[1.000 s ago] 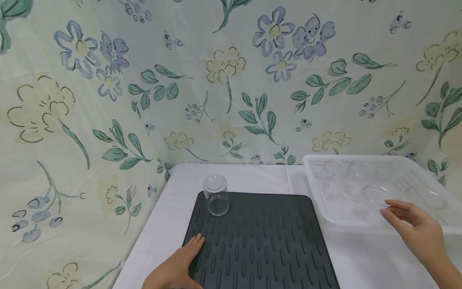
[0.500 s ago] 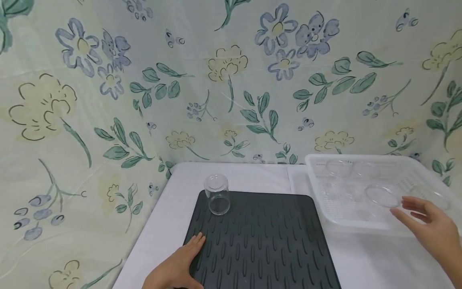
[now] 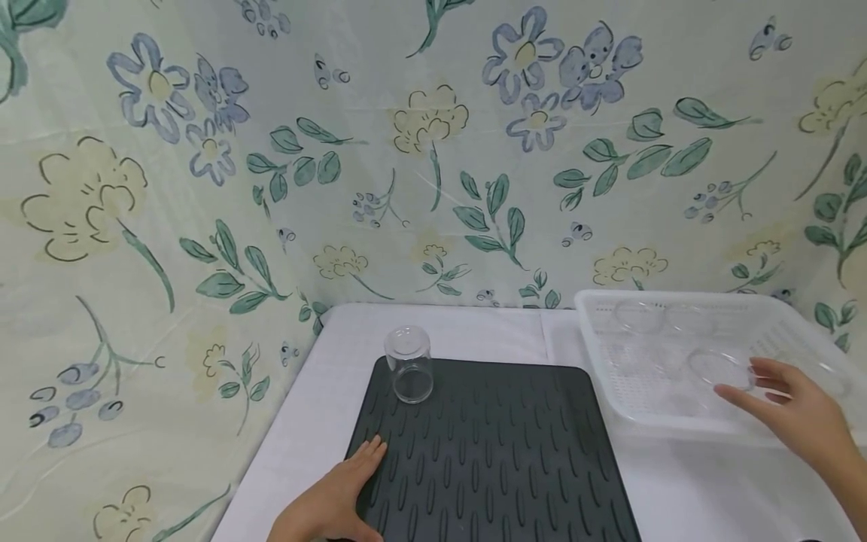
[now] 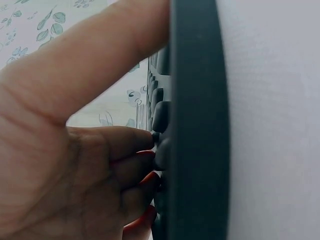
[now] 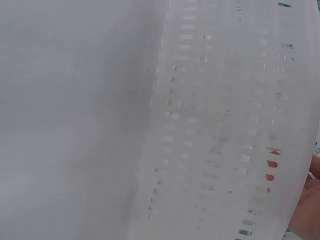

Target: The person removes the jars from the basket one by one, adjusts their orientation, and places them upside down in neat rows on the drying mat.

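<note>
Head view: glass [image 3: 719, 370] lies at right hand [image 3: 799, 412].

Head view: above the near side of the black mat [image 3: 494, 452], facing forward and down; widest coverage. Left wrist view: low at the mat's left edge, very close, scene turned sideways. Right wrist view: right of the mat, close against the white basket [image 3: 677, 427], also sideways. Head and left wrist share the mat; head and right wrist, the basket.

Light looks soft; the right wrist view seems blurred.
</note>
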The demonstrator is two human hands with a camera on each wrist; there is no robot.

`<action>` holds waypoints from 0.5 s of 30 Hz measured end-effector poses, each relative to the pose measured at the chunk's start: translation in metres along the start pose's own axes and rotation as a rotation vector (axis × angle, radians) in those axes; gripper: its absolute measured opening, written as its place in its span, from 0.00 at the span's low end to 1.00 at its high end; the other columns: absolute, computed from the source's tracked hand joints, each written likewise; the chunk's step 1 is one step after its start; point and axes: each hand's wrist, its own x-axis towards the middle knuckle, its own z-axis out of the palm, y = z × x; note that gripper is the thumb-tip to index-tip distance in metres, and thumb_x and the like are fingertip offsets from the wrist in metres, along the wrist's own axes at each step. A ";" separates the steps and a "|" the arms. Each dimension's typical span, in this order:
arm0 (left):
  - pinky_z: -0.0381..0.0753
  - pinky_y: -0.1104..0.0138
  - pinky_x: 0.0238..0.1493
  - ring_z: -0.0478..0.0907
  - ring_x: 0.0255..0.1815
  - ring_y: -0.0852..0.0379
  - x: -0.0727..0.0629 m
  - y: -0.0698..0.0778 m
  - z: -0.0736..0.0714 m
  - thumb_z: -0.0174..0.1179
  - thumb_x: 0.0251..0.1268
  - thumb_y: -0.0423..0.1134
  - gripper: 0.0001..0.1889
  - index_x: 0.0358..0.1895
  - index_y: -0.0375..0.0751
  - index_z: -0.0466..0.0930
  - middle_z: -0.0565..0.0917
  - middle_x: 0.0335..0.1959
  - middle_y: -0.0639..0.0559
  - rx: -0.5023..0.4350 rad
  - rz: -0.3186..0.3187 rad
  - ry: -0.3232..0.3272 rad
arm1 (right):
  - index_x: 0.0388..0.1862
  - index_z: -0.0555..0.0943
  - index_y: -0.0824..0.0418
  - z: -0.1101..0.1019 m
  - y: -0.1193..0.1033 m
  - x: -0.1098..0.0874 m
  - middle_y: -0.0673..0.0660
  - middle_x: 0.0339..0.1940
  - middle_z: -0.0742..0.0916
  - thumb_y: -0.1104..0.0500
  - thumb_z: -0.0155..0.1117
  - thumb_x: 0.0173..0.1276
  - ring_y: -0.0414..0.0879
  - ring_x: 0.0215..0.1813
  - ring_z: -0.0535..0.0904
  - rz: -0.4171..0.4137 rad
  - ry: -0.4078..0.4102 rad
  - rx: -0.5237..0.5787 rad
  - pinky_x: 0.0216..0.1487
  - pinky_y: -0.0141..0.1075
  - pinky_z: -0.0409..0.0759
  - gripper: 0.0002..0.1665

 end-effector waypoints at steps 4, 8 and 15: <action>0.55 0.32 0.63 0.48 0.75 0.34 0.000 -0.001 0.001 0.81 0.35 0.54 0.64 0.75 0.28 0.52 0.52 0.76 0.35 -0.003 0.004 0.004 | 0.72 0.50 0.79 0.000 0.003 0.006 0.84 0.65 0.62 0.38 0.62 0.67 0.80 0.58 0.61 0.005 -0.035 -0.047 0.50 0.70 0.68 0.57; 0.54 0.32 0.63 0.48 0.75 0.34 0.000 -0.001 0.001 0.81 0.35 0.54 0.64 0.75 0.28 0.52 0.52 0.76 0.35 0.000 0.009 0.011 | 0.72 0.49 0.80 0.002 0.004 0.011 0.84 0.65 0.61 0.35 0.61 0.66 0.79 0.58 0.61 0.029 -0.064 -0.084 0.51 0.71 0.66 0.61; 0.55 0.32 0.63 0.49 0.75 0.34 -0.001 0.000 0.001 0.81 0.35 0.54 0.64 0.75 0.28 0.53 0.53 0.76 0.35 0.008 -0.003 0.010 | 0.72 0.46 0.80 0.008 0.000 0.012 0.86 0.63 0.61 0.32 0.63 0.63 0.80 0.59 0.59 0.065 -0.073 -0.105 0.51 0.72 0.65 0.65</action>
